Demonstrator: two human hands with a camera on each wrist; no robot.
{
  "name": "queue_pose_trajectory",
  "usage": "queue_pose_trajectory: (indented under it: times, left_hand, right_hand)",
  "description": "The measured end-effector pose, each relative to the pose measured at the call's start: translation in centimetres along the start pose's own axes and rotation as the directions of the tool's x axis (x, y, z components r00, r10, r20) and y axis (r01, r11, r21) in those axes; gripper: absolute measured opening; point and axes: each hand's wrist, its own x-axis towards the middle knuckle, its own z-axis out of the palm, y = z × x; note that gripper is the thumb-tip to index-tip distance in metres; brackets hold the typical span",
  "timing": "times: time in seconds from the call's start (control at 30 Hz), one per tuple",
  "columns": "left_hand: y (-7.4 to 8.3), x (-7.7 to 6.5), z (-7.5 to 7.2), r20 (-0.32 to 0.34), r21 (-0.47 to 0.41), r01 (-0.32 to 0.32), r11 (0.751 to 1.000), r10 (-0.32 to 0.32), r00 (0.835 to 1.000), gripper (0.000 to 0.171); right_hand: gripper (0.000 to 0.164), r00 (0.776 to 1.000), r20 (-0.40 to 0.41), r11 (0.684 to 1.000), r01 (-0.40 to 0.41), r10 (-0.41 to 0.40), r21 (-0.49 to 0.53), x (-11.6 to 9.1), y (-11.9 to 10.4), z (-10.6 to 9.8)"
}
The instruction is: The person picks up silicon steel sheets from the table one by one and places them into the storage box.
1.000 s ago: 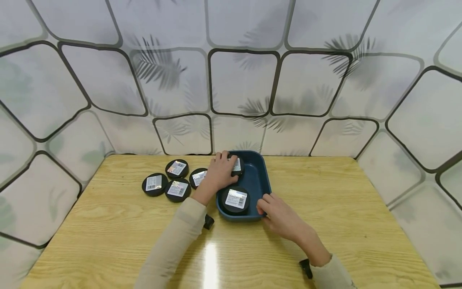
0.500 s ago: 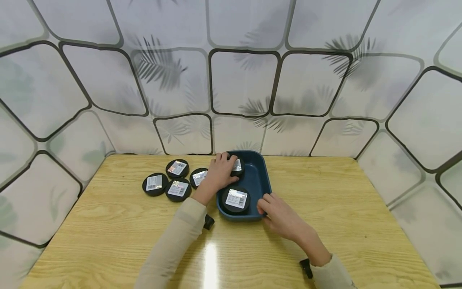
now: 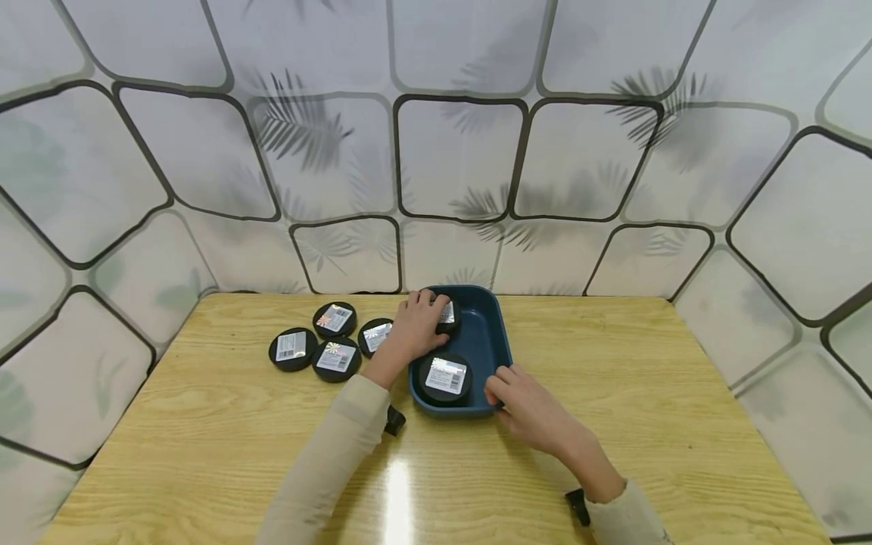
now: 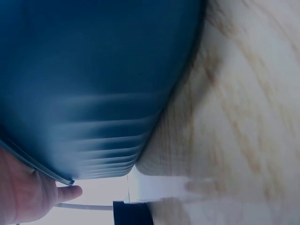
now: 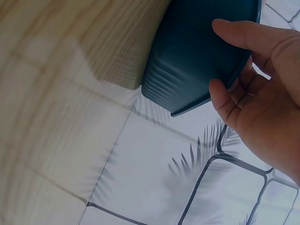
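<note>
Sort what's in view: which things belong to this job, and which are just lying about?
Job: blue tray, gripped by the right hand; black disc at the left hand; another disc in the tray; probably four matching discs on the table.
Likely just surroundings: that table; patterned wall.

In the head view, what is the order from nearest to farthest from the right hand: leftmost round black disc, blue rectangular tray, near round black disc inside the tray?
1. Blue rectangular tray: right hand touches its near-right corner.
2. Near round black disc: inside the tray, near-left.
3. Leftmost round black disc: on the table, farther left.
</note>
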Motion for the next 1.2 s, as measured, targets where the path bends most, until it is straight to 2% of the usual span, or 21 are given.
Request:
queue_pose_trajectory:
  times: [0.13, 0.3, 0.4, 0.57, 0.77, 0.9, 1.1, 1.2]
  left_hand:
    - [-0.3, -0.1, 0.0, 0.004, -0.053, -0.010, 0.999, 0.010, 1.000, 0.063]
    - [-1.2, -0.6, -0.4, 0.004, -0.166, -0.013, 0.986, 0.014, 1.000, 0.056]
    - [-1.8, -1.4, -1.0, -0.034, -0.240, -0.013, 0.971, 0.004, 0.999, 0.051]
    - [-2.8, -3.3, -2.5, -0.089, -0.327, 0.019, 0.945, -0.050, 0.995, 0.047]
    - [-4.1, -6.2, -4.2, -0.132, -0.359, 0.049, 0.932, -0.103, 0.986, 0.045]
    - [-4.8, -7.8, -4.7, -0.157, -0.364, 0.077, 0.928, -0.143, 0.977, 0.040]
    - [-5.6, -9.7, -5.2, -0.214, -0.353, 0.078, 0.933, -0.162, 0.963, 0.035]
    - [-5.9, -10.8, -5.7, -0.218, -0.354, 0.102, 0.930, -0.188, 0.958, 0.035]
  right_hand:
    - [0.037, 1.000, 0.002, 1.000, -0.002, 0.002, 0.005, 0.0, 0.0, 0.1]
    - [0.037, 1.000, 0.008, 1.000, -0.009, 0.009, 0.013, 0.1, -0.2, 0.2]
    - [0.037, 1.000, -0.003, 1.000, -0.003, 0.003, 0.020, 0.1, -0.4, 0.2]
    - [0.038, 0.999, -0.029, 0.999, 0.022, -0.021, 0.028, 0.1, -0.4, 0.3]
    - [0.037, 1.000, -0.003, 1.000, -0.003, 0.003, 0.031, 0.1, -0.4, 0.1]
    - [0.036, 0.999, 0.033, 0.999, -0.024, 0.023, 0.042, 0.1, -0.3, -0.2]
    - [0.036, 0.995, 0.095, 0.997, -0.045, 0.038, 0.070, 0.4, -0.5, -0.8]
    - [0.035, 0.991, 0.128, 0.996, -0.051, 0.040, 0.079, 0.8, -0.7, -1.2]
